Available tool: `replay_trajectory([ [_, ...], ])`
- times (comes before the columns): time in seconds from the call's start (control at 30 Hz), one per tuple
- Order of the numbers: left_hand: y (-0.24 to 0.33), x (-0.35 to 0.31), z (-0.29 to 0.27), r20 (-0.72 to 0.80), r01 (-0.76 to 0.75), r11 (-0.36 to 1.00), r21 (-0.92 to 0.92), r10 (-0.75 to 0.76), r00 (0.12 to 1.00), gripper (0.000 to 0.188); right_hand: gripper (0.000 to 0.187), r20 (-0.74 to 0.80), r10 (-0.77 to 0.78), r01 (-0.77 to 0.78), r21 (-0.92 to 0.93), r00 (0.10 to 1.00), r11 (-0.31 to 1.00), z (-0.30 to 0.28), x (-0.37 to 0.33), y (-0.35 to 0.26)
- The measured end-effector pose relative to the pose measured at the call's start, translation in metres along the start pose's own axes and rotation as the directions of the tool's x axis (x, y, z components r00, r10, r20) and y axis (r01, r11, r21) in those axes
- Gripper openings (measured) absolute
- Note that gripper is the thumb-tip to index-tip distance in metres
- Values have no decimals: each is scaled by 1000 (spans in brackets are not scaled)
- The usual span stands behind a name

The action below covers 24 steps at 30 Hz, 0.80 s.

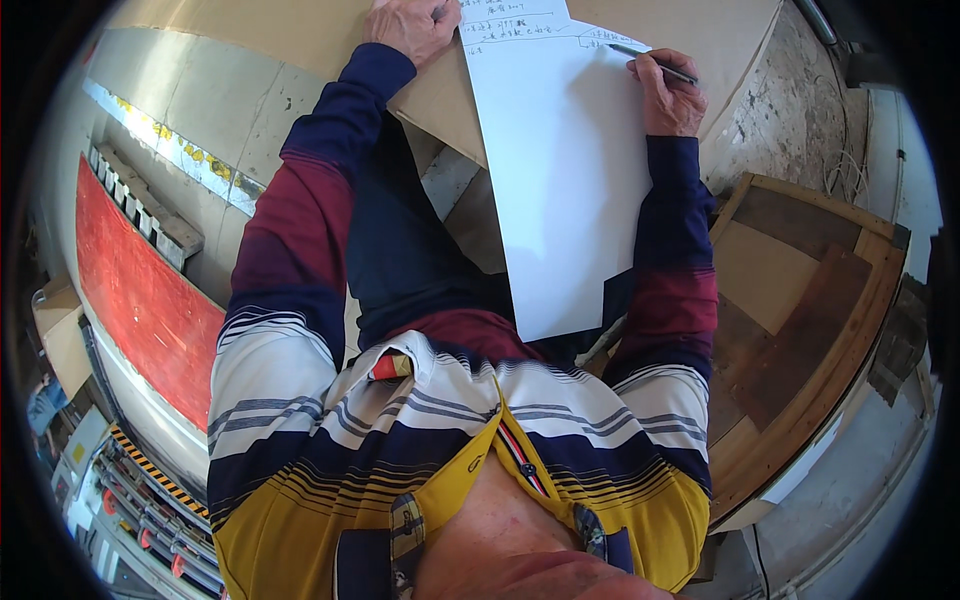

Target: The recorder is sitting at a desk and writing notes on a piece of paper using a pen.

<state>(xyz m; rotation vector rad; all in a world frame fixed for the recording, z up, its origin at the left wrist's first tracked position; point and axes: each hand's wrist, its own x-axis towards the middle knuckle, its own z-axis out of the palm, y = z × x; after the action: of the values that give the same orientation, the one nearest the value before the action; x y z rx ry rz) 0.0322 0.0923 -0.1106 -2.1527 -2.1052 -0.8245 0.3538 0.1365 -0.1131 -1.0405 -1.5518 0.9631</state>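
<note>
A long white sheet of paper [560, 180] lies on a brown cardboard-like surface and hangs over its near edge toward my lap. Handwritten lines run across its upper part. My right hand [668, 95] is closed around a dark pen [655, 63], whose tip meets the paper by the writing at the upper right. Against the sheet's upper left edge rests my left hand [415, 28], its fingers curled. A small dark bit shows at those fingers, too little to name, and the picture's top edge cuts them off.
The brown surface [440, 110] spreads under both hands. At the right stands a wooden frame or crate [800, 270] with brown panels. To the left are a red board [140, 290], a grey slotted piece [150, 210] and machinery with a striped bar [155, 470].
</note>
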Motion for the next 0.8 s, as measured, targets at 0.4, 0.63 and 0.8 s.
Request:
replay_trajectory([
  [0.4,1,1,-1,-26,9,1000,-6,-9,1000,32,16,-17,9,-9,-13,1000,1000,1,0,0],
  [0.63,-1,1,0,-30,17,999,-38,-18,999,32,16,-11,-12,12,-39,1000,999,1,1,0],
  [0.8,-2,0,2,-43,6,999,-43,-7,999,33,16,-14,-4,4,-4,1000,1000,2,1,2],
])
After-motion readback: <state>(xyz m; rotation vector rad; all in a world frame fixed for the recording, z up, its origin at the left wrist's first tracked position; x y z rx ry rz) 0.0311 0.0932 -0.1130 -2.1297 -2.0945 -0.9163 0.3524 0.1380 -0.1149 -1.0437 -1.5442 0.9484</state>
